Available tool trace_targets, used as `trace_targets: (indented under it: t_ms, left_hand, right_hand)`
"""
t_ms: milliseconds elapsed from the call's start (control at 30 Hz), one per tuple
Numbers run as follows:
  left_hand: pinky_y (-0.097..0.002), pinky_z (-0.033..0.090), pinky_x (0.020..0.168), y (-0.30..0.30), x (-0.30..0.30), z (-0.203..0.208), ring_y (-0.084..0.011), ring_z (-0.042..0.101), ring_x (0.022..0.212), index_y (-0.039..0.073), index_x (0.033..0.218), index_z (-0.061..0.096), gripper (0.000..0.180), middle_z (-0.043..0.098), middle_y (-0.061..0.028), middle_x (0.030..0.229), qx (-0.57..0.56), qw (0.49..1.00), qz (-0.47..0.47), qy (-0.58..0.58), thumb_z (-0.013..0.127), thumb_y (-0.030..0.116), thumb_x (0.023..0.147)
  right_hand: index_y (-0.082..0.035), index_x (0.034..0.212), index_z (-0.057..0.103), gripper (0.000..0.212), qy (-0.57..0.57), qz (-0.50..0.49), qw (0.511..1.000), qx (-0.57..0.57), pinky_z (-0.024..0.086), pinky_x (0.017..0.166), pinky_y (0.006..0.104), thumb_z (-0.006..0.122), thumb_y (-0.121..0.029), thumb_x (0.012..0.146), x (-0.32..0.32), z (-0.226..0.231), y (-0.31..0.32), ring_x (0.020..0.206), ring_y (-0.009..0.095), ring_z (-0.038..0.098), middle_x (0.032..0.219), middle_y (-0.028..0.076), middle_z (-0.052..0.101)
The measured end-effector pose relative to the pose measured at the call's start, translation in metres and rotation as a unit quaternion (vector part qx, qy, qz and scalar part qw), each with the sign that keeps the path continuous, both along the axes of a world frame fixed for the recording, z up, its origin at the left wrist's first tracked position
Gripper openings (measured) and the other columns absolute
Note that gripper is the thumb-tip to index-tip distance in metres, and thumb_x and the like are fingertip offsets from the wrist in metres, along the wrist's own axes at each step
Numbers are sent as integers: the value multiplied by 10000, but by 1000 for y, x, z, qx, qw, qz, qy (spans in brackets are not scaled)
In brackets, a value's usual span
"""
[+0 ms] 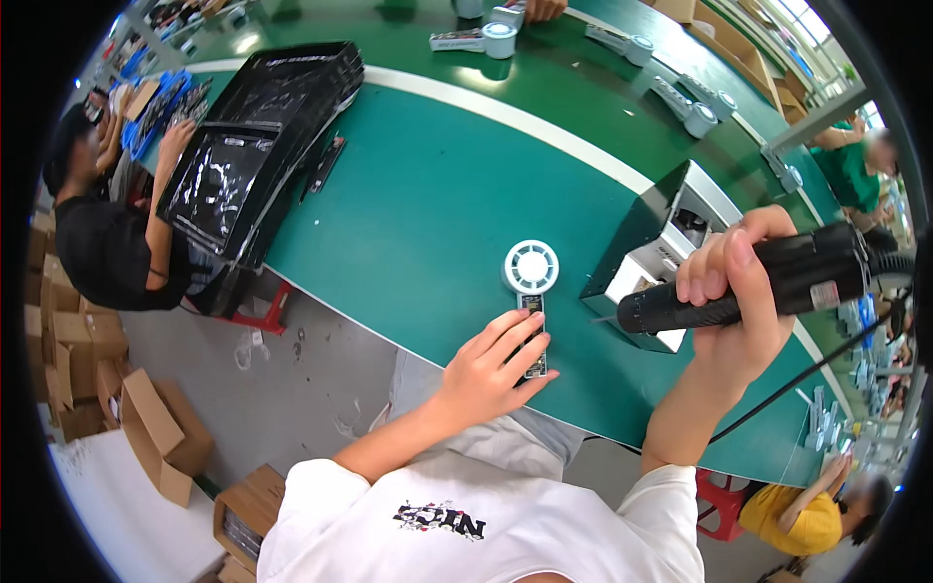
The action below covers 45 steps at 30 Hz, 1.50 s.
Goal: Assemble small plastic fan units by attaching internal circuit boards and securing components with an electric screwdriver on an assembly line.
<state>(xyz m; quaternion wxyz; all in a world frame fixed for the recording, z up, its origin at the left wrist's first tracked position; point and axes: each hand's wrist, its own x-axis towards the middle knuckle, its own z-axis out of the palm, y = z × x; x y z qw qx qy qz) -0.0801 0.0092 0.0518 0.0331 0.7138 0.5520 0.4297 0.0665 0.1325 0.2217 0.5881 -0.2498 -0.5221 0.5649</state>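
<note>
Head view: the small fan [532, 266] lies on the green table [418, 223] right in front of you, under your left hand [501, 364], the nearer of the two. Its long axis runs away from your body, round head at the far end, handle toward you. Your left fingers lie slightly spread across the handle; you can't tell from here whether they pinch it or only press. Your right hand [743, 277] is wrapped around a thick power screwdriver [802, 277], held crosswise, its thin bit pointing left toward the handle but apart from it. So the fan sits to the left of that tip.

The fan head is pale, hard plastic with a spoked round grille; the handle shows a dark circuit board. The screwdriver is a matte black cylinder, partly covering a black-and-silver box [714, 199] with flat, sharp-edged panels.
</note>
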Motion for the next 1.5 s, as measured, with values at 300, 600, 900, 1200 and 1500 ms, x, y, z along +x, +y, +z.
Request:
trace_targets:
  t_ms: [300, 600, 900, 1200, 1500]
  left_hand:
    - [-353, 538, 849, 0, -5, -1, -281, 604, 1087, 22, 1032, 632, 457, 636, -108, 1192, 3, 1000, -1, -3, 823, 264, 694]
    - [-361, 539, 861, 1, -6, -3, -279, 600, 1094, 25, 1001, 632, 417, 635, -109, 1192, 6, 1000, -6, -7, 809, 253, 700]
    - [-362, 539, 862, 0, -6, -3, -276, 600, 1092, 30, 970, 638, 387, 642, -107, 1180, 3, 1000, -3, -3, 803, 256, 702]
    - [-365, 544, 851, 0, -7, -5, -283, 599, 1093, 27, 941, 626, 389, 641, -113, 1179, 7, 1000, -4, -5, 812, 254, 685]
    - [-360, 544, 829, 1, -9, -2, -296, 578, 1118, 18, 1046, 604, 457, 599, -121, 1237, -21, 999, -30, -35, 806, 223, 690]
  right_hand:
    - [-1, 900, 512, 194, -13, -29, 999, 21, 473, 513, 271, 693, -17, 831, -41, -17, -6, 502, 132, 537, 632, 73, 546]
    - [-4, 900, 513, 201, -44, -46, 998, 26, 474, 502, 274, 701, -12, 827, -49, -26, 0, 498, 138, 549, 633, 74, 547]
    - [-41, 909, 490, 152, -107, -47, 992, 49, 431, 519, 297, 633, -18, 864, -54, -29, -5, 518, 132, 477, 631, 40, 465]
    - [-22, 909, 477, 245, -58, -6, 998, 37, 460, 518, 255, 697, 34, 816, -56, -40, -4, 534, 109, 541, 677, 40, 542]
    - [-26, 913, 459, 185, -131, 22, 987, 94, 430, 520, 294, 625, 17, 845, -51, -39, -10, 531, 135, 462, 648, 53, 477]
